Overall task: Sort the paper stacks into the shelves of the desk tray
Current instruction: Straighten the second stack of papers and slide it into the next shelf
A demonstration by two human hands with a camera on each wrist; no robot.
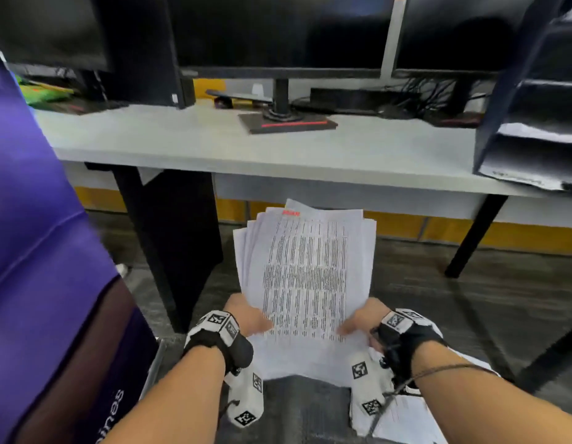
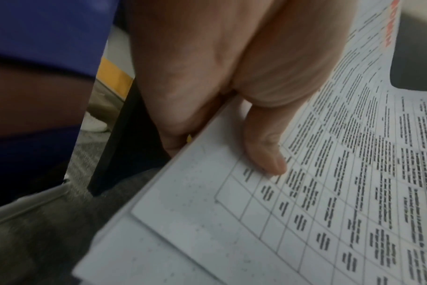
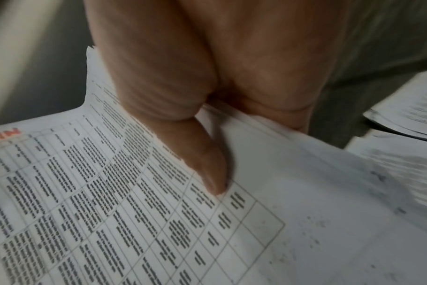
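below the desk's (image 1: 214, 145) front edge, out over the floor, both hands hold one fanned paper stack (image 1: 305, 270) by its near end; its far end points toward the desk and stops short of the front edge, with open air all round it. the left hand (image 1: 246, 315) pinches the stack's left near edge: in the left wrist view the thumb (image 2: 263, 146) lies flat on the printed top sheet and the fingers curl under the edge. the right hand (image 1: 363, 318) pinches the right near edge the same way, thumb (image 3: 207, 169) on top just beside the table's last column, fingers beneath. the sheets are not squared; their left edges and far corners splay out in steps.

the tray (image 1: 528, 123) stands at the desk's right front corner, its shelves facing left, paper already in the lower shelves. between it and the monitor base (image 1: 288, 121) at mid desk runs a bare strip of desk. more papers (image 1: 409, 418) lie low at the right, under the right wrist. a person in purple (image 1: 38, 219) stands close on the left, beside the left arm.
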